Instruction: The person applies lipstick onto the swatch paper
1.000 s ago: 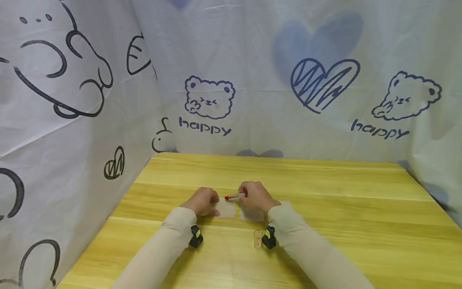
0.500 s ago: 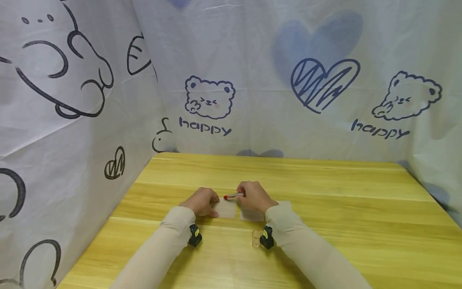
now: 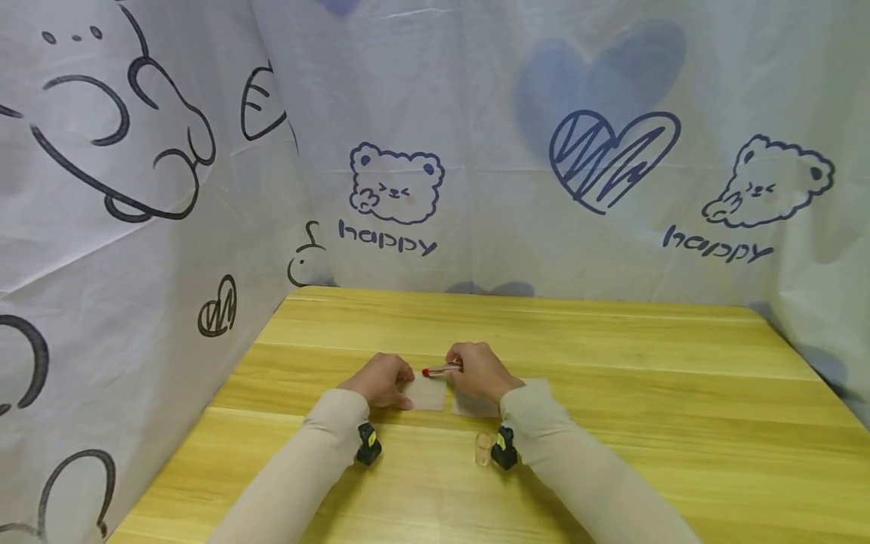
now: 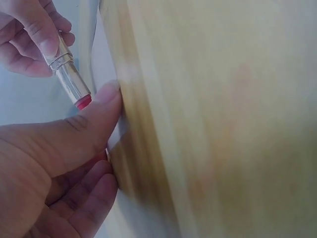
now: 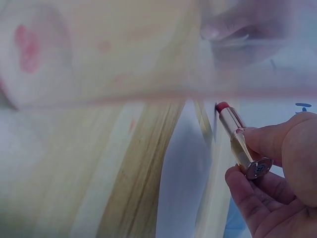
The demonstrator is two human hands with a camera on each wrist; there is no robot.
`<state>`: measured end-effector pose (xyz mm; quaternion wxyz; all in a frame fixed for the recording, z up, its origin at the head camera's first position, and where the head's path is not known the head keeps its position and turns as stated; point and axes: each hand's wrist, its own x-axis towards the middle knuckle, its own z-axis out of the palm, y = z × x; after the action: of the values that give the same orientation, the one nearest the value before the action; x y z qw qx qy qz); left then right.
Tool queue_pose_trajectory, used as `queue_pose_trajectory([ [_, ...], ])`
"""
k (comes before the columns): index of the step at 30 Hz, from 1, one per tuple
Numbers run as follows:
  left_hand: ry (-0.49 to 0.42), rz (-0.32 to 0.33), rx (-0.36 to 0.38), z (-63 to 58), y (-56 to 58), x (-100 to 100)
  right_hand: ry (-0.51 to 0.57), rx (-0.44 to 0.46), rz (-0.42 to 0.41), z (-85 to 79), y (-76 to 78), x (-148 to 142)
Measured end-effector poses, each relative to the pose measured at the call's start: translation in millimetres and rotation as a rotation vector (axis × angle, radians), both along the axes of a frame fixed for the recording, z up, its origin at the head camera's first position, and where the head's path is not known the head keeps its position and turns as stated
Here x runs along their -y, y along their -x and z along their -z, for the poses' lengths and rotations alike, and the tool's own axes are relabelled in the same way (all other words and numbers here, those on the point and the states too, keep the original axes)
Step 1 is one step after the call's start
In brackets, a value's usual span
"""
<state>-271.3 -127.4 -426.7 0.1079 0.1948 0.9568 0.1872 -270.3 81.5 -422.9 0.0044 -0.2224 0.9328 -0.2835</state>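
Observation:
My right hand (image 3: 478, 370) pinches a lipstick (image 3: 442, 369) between thumb and fingers. Its red tip points left, above a small white sheet of paper (image 3: 430, 394). In the right wrist view the gold tube (image 5: 235, 134) and its round base are visible. My left hand (image 3: 382, 380) rests at the left side of that sheet, thumb at the near corner and fingertips farther back. In the left wrist view its thumb (image 4: 106, 94) presses on the paper, close to the lipstick tip. Whether the tip touches the paper, I cannot tell.
A second white sheet (image 3: 472, 406) lies under my right hand and wrist. Beside the right wrist sits a small clear piece (image 3: 483, 449), blurred and large in the right wrist view. Printed white cloth (image 3: 496, 249) stands behind the wooden table (image 3: 612, 363).
The right hand and lipstick have shifted very slightly left. The left hand keeps its place on the sheet.

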Motion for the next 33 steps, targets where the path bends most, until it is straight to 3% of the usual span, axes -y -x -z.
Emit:
queue_pose_trajectory([
  [9,-0.004,-0.005,-0.012,-0.7,0.4,-0.9,-0.005,-0.038,-0.011,-4.0,-3.4,0.1],
  [33,-0.002,-0.015,-0.004,-0.1,0.8,-2.4,-0.022,-0.021,-0.024,-4.9,-6.3,-0.4],
])
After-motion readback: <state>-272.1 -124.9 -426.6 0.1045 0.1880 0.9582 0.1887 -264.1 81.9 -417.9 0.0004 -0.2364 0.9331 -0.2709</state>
